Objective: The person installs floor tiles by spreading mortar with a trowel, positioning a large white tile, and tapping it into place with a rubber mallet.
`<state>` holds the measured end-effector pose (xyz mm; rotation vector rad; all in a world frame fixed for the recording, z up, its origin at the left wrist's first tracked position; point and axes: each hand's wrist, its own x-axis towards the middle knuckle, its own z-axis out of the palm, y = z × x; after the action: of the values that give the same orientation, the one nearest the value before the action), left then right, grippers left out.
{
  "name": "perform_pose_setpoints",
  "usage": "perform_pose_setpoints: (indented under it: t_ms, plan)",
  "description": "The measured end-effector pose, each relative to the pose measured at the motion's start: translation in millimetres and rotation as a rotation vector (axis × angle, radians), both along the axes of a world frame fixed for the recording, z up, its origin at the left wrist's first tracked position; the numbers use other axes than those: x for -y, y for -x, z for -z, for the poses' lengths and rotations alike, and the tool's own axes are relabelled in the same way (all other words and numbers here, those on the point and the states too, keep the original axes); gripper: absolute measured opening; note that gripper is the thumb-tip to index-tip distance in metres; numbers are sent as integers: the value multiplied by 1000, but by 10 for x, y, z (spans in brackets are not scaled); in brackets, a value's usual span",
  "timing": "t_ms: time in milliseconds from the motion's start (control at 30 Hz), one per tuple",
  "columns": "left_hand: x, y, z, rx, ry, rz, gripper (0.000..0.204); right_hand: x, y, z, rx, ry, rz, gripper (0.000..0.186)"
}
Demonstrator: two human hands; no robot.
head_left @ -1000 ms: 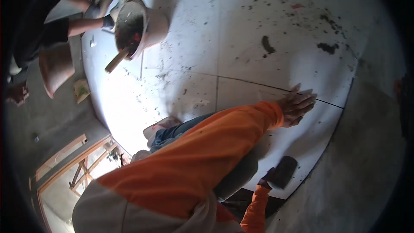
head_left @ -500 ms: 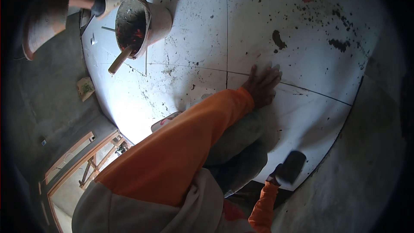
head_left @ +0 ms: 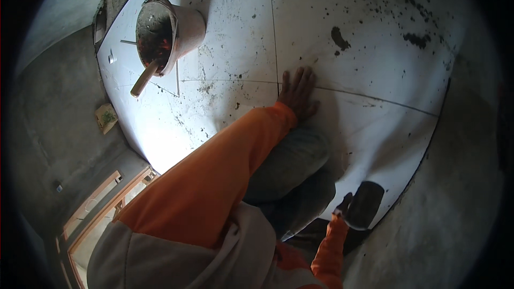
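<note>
My left hand (head_left: 299, 94) lies flat on the large white floor tiles (head_left: 235, 32), fingers spread, close to where the joint lines cross. In my right hand (head_left: 342, 206) is a mallet (head_left: 365, 205) with a dark, block-shaped head, held just above the tile near the wall. Its handle is mostly hidden behind the head and my fingers. My bent knee (head_left: 300, 155) rests between the two arms.
A mortar-crusted bucket (head_left: 190, 31) stands ahead on the left, a wooden-handled tool (head_left: 143, 79) leaning out of it. Thin metal strips (head_left: 178, 80) lie by the bucket. Dark mortar clumps (head_left: 339, 38) dot the tiles. A grey wall (head_left: 455, 182) borders the right side.
My left hand has shifted left along the joint, still flat. The mallet stays near the same spot, tilted slightly differently. Another person's foot and lower leg at the upper left have gone from view.
</note>
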<state>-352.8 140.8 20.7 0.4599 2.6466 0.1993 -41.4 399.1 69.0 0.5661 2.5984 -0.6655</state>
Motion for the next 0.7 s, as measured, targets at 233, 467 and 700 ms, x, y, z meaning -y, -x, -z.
perform_pose_setpoints:
  t_ms: [233, 467, 700]
  plan:
    - [147, 43, 33, -73, 59, -55, 75, 57, -151, 179, 30, -9, -28, 10]
    - [805, -187, 80, -243, 310, -452, 75, 63, -207, 137, -275, -187, -334, 13]
    - [546, 209, 484, -253, 352, -1135, 72, 413, 372, -219, -55, 89, 507, 32]
